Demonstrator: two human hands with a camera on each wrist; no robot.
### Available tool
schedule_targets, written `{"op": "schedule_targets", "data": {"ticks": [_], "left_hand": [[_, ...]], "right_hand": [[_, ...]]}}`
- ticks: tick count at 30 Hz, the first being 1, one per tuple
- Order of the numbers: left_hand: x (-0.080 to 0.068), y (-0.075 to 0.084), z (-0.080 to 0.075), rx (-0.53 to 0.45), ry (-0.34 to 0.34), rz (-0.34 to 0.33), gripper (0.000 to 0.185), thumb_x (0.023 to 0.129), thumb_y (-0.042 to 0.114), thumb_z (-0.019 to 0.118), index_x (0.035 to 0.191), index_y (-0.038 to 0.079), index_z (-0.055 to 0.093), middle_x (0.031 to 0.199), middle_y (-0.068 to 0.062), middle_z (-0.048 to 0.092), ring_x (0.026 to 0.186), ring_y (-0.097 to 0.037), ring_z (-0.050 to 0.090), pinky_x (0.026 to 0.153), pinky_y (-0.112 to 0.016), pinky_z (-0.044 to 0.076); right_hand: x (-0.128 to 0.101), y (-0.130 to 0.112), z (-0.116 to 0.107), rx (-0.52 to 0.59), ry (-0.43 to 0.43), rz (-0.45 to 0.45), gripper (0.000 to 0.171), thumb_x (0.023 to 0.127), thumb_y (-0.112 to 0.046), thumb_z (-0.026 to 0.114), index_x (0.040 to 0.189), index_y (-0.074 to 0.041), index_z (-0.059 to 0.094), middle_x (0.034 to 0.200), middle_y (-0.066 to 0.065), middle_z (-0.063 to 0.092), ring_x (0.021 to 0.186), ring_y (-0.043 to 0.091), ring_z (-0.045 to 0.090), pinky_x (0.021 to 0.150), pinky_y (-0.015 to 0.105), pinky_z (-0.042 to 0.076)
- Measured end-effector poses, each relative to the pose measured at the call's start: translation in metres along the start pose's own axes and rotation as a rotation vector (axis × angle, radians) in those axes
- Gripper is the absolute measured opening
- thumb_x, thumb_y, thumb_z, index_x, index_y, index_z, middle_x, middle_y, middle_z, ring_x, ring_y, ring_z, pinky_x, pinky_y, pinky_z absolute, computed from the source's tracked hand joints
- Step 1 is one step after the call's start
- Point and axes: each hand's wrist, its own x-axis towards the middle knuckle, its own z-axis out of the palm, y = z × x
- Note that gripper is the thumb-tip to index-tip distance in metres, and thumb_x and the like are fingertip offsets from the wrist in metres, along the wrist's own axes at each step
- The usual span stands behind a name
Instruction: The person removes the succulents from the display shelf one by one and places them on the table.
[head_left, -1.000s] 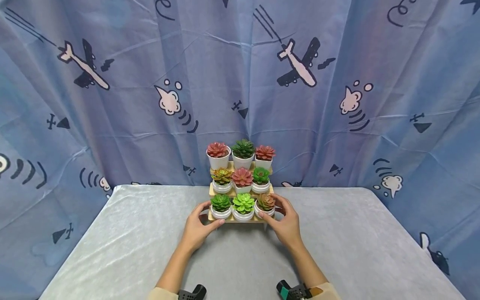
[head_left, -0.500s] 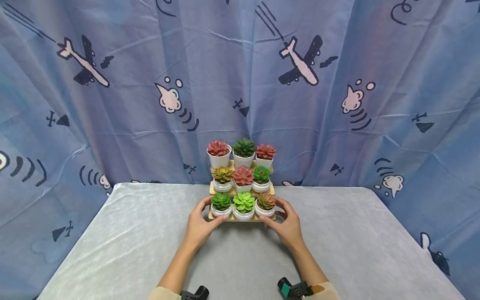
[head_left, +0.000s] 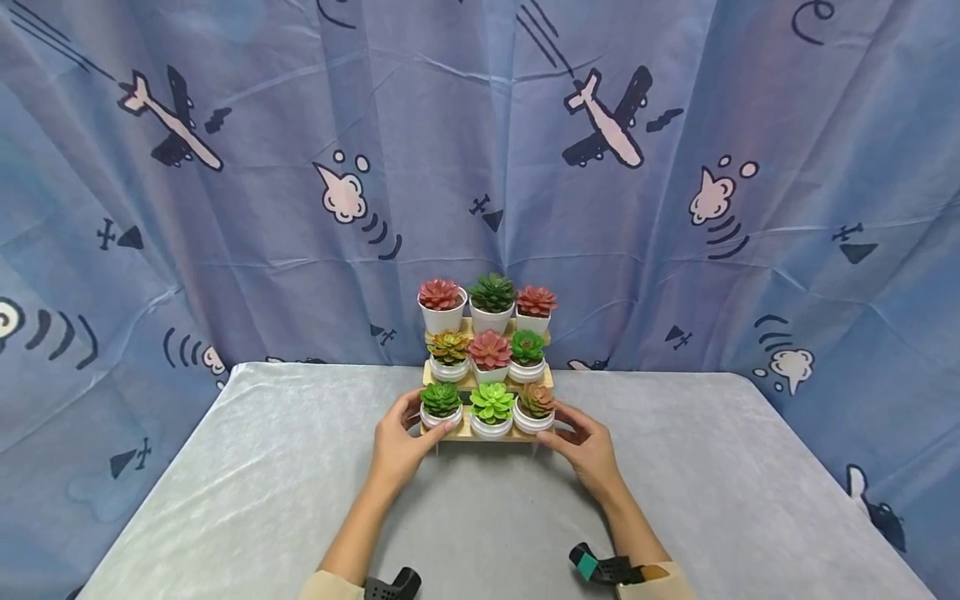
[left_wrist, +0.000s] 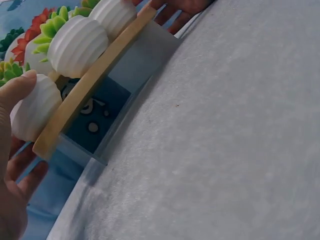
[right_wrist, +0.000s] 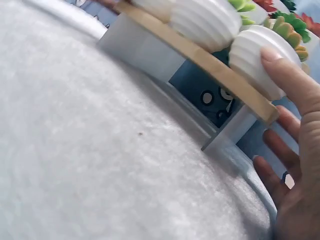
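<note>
My left hand (head_left: 397, 442) grips the front-left potted succulent (head_left: 441, 406), a dark green plant in a ribbed white pot, with the thumb on the pot's front. My right hand (head_left: 588, 450) holds the front-right potted succulent (head_left: 536, 406), brownish-orange, its thumb against the white pot (right_wrist: 260, 55). A lime-green potted succulent (head_left: 491, 408) stands between them. All three sit on the lowest step of a wooden tiered rack (left_wrist: 85, 90) with clear side supports. The fingertips behind the pots are partly hidden in the head view.
Three potted succulents stand on the middle step, among them a pink one (head_left: 489, 350). Three more, including a dark green one (head_left: 492, 293), are on the top step. The rack stands on a grey cloth-covered table (head_left: 480, 517), before a blue patterned curtain (head_left: 450, 125).
The front-left pot has shifted slightly left with my left hand, widening its gap to the lime-green one. My right hand stays at the front-right pot. The head view has shifted a little.
</note>
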Motion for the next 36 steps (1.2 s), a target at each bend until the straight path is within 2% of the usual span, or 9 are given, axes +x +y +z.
{"op": "schedule_targets", "data": {"ticks": [3, 8, 11, 16, 21, 27, 30, 36], "left_hand": [[0.001, 0.000, -0.001, -0.016, -0.017, -0.019, 0.060, 0.075, 0.014, 0.090, 0.128, 0.003, 0.064, 0.124, -0.017, 0.070, 0.111, -0.032, 0.071, 0.101, -0.043, 0.056], [0.002, 0.001, -0.004, -0.029, -0.020, -0.026, 0.059, 0.075, 0.012, 0.090, 0.128, 0.002, 0.064, 0.124, -0.018, 0.070, 0.108, -0.032, 0.072, 0.100, -0.043, 0.057], [0.002, 0.002, -0.006, -0.024, -0.017, -0.023, 0.060, 0.075, 0.011, 0.089, 0.128, 0.002, 0.064, 0.123, -0.018, 0.070, 0.107, -0.031, 0.071, 0.098, -0.041, 0.057], [0.003, 0.002, -0.008, -0.035, -0.030, -0.023, 0.058, 0.075, 0.011, 0.090, 0.127, 0.002, 0.065, 0.122, -0.016, 0.071, 0.106, -0.027, 0.071, 0.097, -0.036, 0.058], [0.003, 0.003, -0.012, -0.057, -0.062, -0.039, 0.059, 0.076, 0.011, 0.089, 0.128, 0.002, 0.064, 0.125, -0.016, 0.069, 0.111, -0.028, 0.069, 0.101, -0.037, 0.056], [0.007, 0.008, -0.022, -0.075, -0.090, -0.071, 0.061, 0.075, 0.009, 0.089, 0.130, 0.001, 0.062, 0.127, -0.018, 0.068, 0.117, -0.031, 0.067, 0.101, -0.035, 0.057], [0.010, 0.013, -0.029, -0.081, -0.073, -0.074, 0.061, 0.075, 0.006, 0.088, 0.130, 0.000, 0.062, 0.128, -0.019, 0.067, 0.119, -0.033, 0.066, 0.101, -0.035, 0.057], [0.020, 0.016, -0.043, -0.047, 0.020, -0.072, 0.061, 0.076, 0.004, 0.087, 0.131, 0.000, 0.061, 0.132, -0.020, 0.065, 0.123, -0.034, 0.064, 0.104, -0.038, 0.054]], "right_hand": [[0.001, 0.000, 0.003, -0.014, 0.008, -0.021, 0.051, 0.082, 0.000, 0.080, 0.131, 0.005, 0.064, 0.121, -0.015, 0.067, 0.109, -0.006, 0.063, 0.088, 0.016, 0.056], [0.003, -0.001, 0.009, -0.034, 0.009, -0.045, 0.051, 0.081, -0.003, 0.083, 0.129, 0.004, 0.066, 0.134, 0.012, 0.065, 0.115, -0.008, 0.059, 0.087, 0.015, 0.057], [0.003, -0.001, 0.010, -0.037, 0.000, -0.046, 0.053, 0.080, -0.003, 0.083, 0.130, 0.002, 0.066, 0.137, 0.020, 0.062, 0.115, -0.008, 0.059, 0.086, 0.016, 0.057], [0.003, 0.002, 0.003, -0.018, -0.052, 0.001, 0.057, 0.085, -0.002, 0.079, 0.138, 0.001, 0.059, 0.142, 0.020, 0.058, 0.110, -0.005, 0.062, 0.089, 0.016, 0.055], [0.003, 0.003, -0.004, -0.018, -0.090, 0.038, 0.053, 0.091, -0.004, 0.073, 0.140, 0.007, 0.055, 0.143, 0.025, 0.056, 0.108, -0.006, 0.062, 0.093, 0.012, 0.052], [0.004, 0.006, -0.006, -0.006, -0.130, 0.090, 0.053, 0.093, -0.005, 0.070, 0.140, 0.009, 0.053, 0.143, 0.031, 0.055, 0.105, -0.007, 0.064, 0.087, 0.013, 0.056], [0.003, 0.007, -0.005, 0.024, -0.141, 0.107, 0.054, 0.093, -0.005, 0.070, 0.141, 0.009, 0.052, 0.143, 0.030, 0.054, 0.103, -0.005, 0.066, 0.085, 0.015, 0.057], [0.004, 0.007, -0.004, 0.028, -0.124, 0.120, 0.053, 0.093, -0.004, 0.070, 0.141, 0.008, 0.053, 0.143, 0.021, 0.056, 0.102, -0.002, 0.068, 0.085, 0.017, 0.058]]}}
